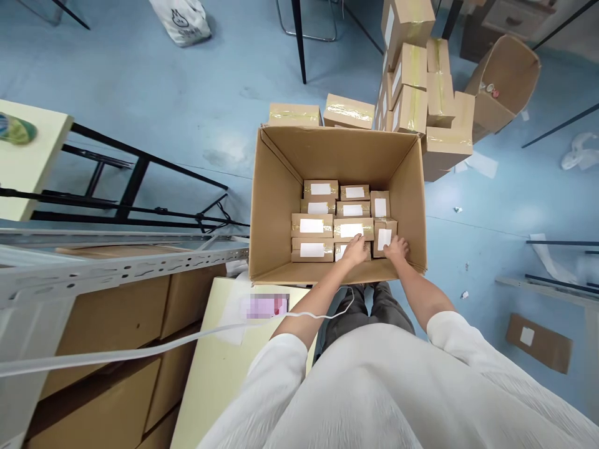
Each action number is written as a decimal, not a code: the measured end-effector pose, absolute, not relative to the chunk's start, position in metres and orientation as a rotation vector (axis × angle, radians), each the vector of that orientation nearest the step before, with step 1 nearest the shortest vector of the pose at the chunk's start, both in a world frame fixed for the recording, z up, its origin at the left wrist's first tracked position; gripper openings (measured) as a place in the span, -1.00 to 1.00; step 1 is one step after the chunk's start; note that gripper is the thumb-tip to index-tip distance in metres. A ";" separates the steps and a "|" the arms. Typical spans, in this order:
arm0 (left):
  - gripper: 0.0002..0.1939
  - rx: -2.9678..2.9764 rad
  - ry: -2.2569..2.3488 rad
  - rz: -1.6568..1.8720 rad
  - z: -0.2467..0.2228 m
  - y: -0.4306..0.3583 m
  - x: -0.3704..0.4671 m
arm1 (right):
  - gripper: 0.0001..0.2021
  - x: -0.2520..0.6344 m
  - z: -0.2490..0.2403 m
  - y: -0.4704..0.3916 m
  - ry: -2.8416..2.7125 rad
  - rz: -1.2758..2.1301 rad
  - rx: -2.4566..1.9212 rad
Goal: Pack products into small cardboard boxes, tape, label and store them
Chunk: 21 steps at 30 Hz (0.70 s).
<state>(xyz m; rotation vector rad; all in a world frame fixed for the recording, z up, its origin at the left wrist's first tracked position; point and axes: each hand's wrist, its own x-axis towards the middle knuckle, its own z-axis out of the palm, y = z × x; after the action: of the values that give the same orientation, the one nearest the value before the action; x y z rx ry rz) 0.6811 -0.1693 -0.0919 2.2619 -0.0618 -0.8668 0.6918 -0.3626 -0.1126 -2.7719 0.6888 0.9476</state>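
A large open carton (337, 146) stands in front of me, with several small taped boxes bearing white labels inside. Both my hands reach in over its near wall. My left hand (356, 249) is on the boxes of the lower middle, beside a labelled box (354, 229); its fingers are partly spread and nothing is held in them. At the right, my right hand (397, 248) touches the lower edge of an upright labelled box (384, 238), close to the carton's right wall, its fingers apart.
Stacked taped boxes (412, 65) rise behind the carton at the right, near another open carton (505, 81). A pale table (206, 374) and metal shelving (140, 267) are at the left. A white cable (187, 338) crosses my left forearm.
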 end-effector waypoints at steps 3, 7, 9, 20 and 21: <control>-0.43 2.275 -0.081 -0.859 -0.087 -0.172 0.680 | -0.49 0.694 -0.108 -0.367 0.542 1.003 -2.758; -0.44 2.290 -0.087 -0.843 -0.073 -0.173 0.680 | -0.50 0.698 -0.095 -0.370 0.387 1.062 -2.725; -0.43 2.307 -0.063 -0.827 -0.065 -0.171 0.680 | -0.53 0.699 -0.086 -0.371 0.318 1.080 -2.720; -0.40 2.366 0.273 -0.592 -0.028 -0.156 0.652 | -0.60 0.719 -0.050 -0.362 -0.240 1.031 -2.733; -0.40 2.367 0.320 -0.557 -0.026 -0.157 0.646 | -0.59 0.721 -0.048 -0.360 -0.318 1.023 -2.724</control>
<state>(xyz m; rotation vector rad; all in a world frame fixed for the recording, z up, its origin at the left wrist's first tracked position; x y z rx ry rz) 0.6462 -0.1575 -0.0263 2.3666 0.3200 -0.5573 0.7205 -0.3596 -0.0477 -2.7243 -0.3182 1.0227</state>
